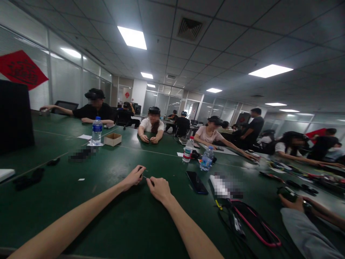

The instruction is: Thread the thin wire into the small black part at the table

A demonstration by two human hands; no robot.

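Note:
Both my forearms reach out over the dark green table [113,216]. My left hand [134,176] rests on the table with its fingers curled round a small dark object. My right hand [159,187] lies just to its right, fingers pinched. A thin wire or strip [146,177] runs between the two hands; what it is I cannot make out. A black phone [197,182] lies flat a little to the right of my right hand.
Water bottles [96,131] [188,149] [207,158] and a small cardboard box [112,139] stand further back. Black and pink cables [253,225] lie at the right. A co-worker's hand [292,202] and grey sleeve are at the far right. Several people sit round the far edge.

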